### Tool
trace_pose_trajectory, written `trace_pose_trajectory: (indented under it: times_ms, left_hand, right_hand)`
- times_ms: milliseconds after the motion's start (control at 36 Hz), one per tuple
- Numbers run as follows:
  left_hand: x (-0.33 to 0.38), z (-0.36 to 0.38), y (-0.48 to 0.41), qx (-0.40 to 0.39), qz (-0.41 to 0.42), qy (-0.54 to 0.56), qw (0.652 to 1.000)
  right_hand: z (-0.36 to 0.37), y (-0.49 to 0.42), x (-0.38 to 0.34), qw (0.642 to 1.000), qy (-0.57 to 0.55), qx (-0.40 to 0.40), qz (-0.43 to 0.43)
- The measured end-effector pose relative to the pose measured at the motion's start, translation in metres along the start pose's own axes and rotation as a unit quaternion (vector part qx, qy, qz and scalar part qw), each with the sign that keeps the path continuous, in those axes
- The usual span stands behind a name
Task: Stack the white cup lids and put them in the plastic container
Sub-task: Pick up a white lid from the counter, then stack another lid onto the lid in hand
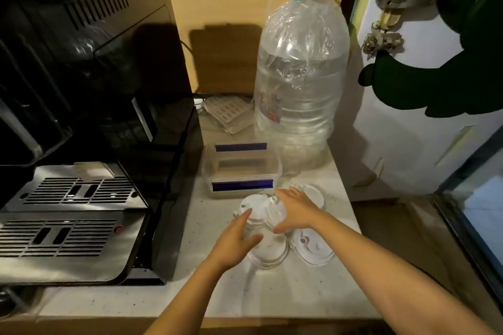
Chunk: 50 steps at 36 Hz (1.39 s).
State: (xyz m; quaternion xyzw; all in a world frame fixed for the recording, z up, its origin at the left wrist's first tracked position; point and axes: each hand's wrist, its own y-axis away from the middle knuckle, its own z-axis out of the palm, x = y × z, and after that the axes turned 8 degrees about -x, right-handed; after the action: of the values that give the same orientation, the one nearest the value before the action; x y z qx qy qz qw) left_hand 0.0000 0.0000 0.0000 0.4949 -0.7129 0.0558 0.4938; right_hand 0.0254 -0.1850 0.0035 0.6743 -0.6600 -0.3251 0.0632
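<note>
Several white cup lids lie scattered on the pale counter. One lid (313,249) sits alone at the right, another (313,193) peeks out behind my right hand, and a small pile (268,253) sits in front of my left hand. My left hand (235,242) rests with fingers spread against a lid (253,205) at the left of the group. My right hand (296,211) reaches over a tilted lid (273,212), fingers apart; whether it grips it I cannot tell. The clear plastic container (275,171) with blue clips stands open just behind the lids.
A black coffee machine (95,117) with metal drip trays (76,193) fills the left. A large water bottle (299,76) with a green cap stands behind the container. A slotted metal plate (228,113) lies at the back. The counter edge drops off at the right.
</note>
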Motion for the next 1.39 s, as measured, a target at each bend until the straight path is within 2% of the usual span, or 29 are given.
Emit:
trace_pose_trajectory:
  times_ms: [83,222,639,778,917,1028,1083,1250,1389]
  left_hand:
    - [0.004,-0.004,0.001,0.012,0.014,0.093,0.996]
    - [0.005,-0.011,-0.001,0.021,0.004,0.177,0.984]
    - [0.010,-0.023,-0.015,0.017,-0.026,0.340,0.940]
    - [0.019,-0.028,-0.021,-0.022,0.030,0.434,0.900]
    - [0.034,-0.035,-0.023,-0.073,0.116,0.457,0.879]
    - [0.043,-0.039,-0.019,-0.122,0.160,0.535,0.820]
    - [0.045,-0.041,-0.015,-0.131,0.171,0.554,0.804]
    - [0.050,-0.045,-0.010,-0.110,0.180,0.553,0.806]
    - [0.048,-0.046,-0.007,-0.096,0.191,0.548,0.809]
  right_hand:
    - [-0.001,-0.006,-0.002,0.999,0.034,-0.002,0.005]
    - [0.000,-0.016,-0.002,0.998,0.058,-0.009,0.010]
    - [-0.030,0.013,-0.012,0.998,-0.018,0.051,-0.032]
    - [-0.051,0.039,-0.029,0.991,-0.070,0.081,-0.079]
    - [-0.063,0.056,-0.051,0.982,-0.090,0.099,-0.132]
    - [-0.062,0.061,-0.063,0.979,-0.077,0.098,-0.160]
    - [-0.060,0.061,-0.067,0.978,-0.069,0.099,-0.170]
    - [-0.056,0.058,-0.072,0.974,-0.061,0.104,-0.189]
    - [-0.059,0.055,-0.066,0.975,-0.092,0.061,-0.190]
